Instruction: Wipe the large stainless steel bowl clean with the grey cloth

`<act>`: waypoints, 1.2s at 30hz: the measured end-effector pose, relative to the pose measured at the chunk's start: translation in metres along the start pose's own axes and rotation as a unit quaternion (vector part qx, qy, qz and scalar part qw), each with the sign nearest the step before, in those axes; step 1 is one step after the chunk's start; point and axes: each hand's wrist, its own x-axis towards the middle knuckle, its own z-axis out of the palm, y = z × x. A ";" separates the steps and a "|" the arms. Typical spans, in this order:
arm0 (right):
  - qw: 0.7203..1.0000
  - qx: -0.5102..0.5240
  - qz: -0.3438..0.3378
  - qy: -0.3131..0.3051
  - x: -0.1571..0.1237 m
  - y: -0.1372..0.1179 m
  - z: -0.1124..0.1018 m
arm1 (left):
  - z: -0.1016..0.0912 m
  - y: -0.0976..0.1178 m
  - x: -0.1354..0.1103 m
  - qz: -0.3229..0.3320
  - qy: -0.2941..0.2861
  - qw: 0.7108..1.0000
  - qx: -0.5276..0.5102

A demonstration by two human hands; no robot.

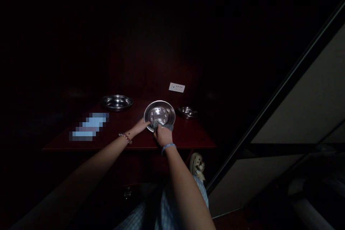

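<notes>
A shiny metal bowl [161, 109] is tilted toward me above the dark red tabletop. My left hand [140, 126], with a beaded bracelet at its wrist, grips the bowl's left rim. My right hand [163, 136], wearing a blue band, is closed on a grey cloth [169, 127] and presses it at the bowl's near edge. Part of the cloth is hidden under my fingers.
On the red tabletop [134, 142] a wide metal dish [116, 103] stands at the back left, and smaller metal bowls [187, 112] sit at the right. A blurred-out bright patch [90, 127] lies at left. The wall behind carries a white socket plate [176, 87]. A pale clog [197, 165] shows below.
</notes>
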 end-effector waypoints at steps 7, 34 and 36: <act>1.000 -0.001 0.004 0.002 0.000 -0.001 -0.001 | 0.000 0.006 -0.002 -0.009 0.001 1.000 -0.014; 1.000 0.019 -0.001 -0.019 0.001 0.001 0.001 | 0.000 0.003 -0.001 -0.014 -0.003 1.000 -0.003; 1.000 0.018 0.000 -0.020 0.001 0.001 0.001 | 0.000 0.001 -0.001 -0.012 -0.004 1.000 -0.004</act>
